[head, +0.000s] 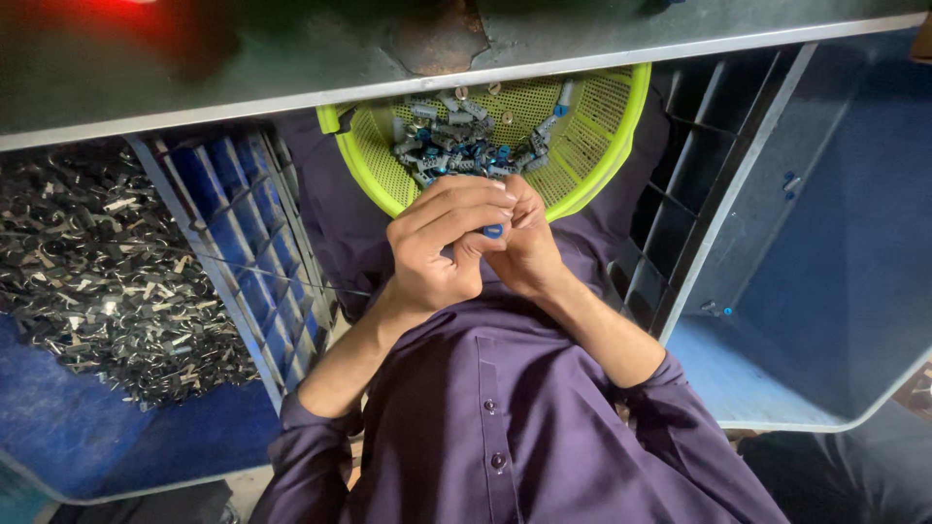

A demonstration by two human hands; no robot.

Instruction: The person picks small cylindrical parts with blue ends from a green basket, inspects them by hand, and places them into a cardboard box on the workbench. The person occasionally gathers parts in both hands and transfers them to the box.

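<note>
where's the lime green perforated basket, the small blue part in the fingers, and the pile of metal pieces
lime green perforated plastic basket (594,126), head view, bare mesh wall on one side
small blue part (494,231), head view, its visible end between both hands
pile of shiny metal pieces (92,267), head view, middle of the heap

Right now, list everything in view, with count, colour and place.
perforated plastic basket: one, yellow-green, centre, under table edge
small ridged parts: many, grey and blue, in basket
left plastic crate: one, blue, left
shiny metal pieces: many, silver, in left crate
right plastic crate: one, blue, right
metal table: one, grey, top
small round part: one, blue, between the fingertips
buttoned shirt: one, purple, bottom
left hand, right hand: together, pinching the round part
</note>
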